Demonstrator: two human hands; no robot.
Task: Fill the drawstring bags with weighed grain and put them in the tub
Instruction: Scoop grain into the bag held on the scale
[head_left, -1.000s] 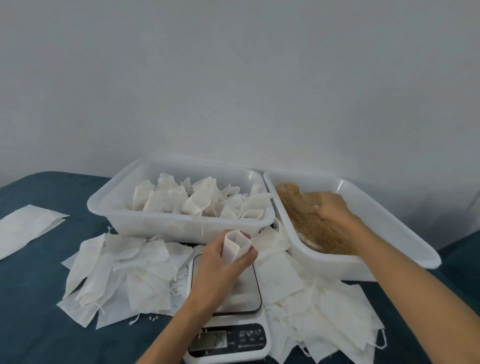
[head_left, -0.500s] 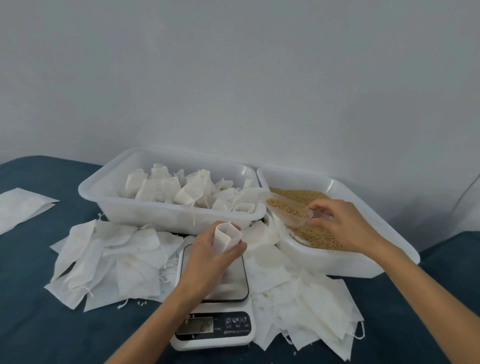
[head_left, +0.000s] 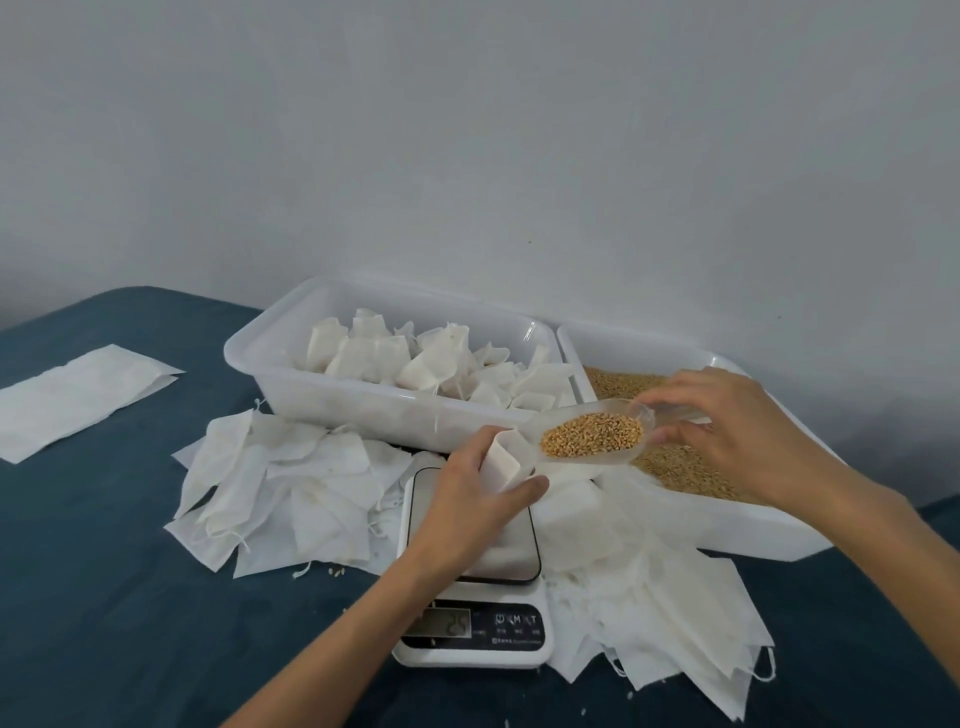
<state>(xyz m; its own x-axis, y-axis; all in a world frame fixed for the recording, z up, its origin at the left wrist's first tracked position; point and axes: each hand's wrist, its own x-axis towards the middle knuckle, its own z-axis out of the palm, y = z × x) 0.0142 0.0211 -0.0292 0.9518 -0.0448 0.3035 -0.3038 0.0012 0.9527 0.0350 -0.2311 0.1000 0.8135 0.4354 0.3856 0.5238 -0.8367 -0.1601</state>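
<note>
Two white tubs are sitting side by side against the wall on the blue cloth: the left tub is holding a heap of filled bags, too many and too overlapped to count, and the right tub is holding loose grain. A kitchen scale is standing in front of them, its platform partly covered by the left hand, which is wrapping its fingers and thumb around one open drawstring bag held upright over the platform. The right hand is pinching the handle of a clear scoop heaped with grain, its lip just at the bag's mouth. Flat empty bags are lying in two piles, one left of the scale and one right, the second tucked partly under the grain tub. A folded white sheet is lying well apart on the left, cut off by the edge. A few stray grains are lying on the cloth. The scale's display is too dim to read.
</note>
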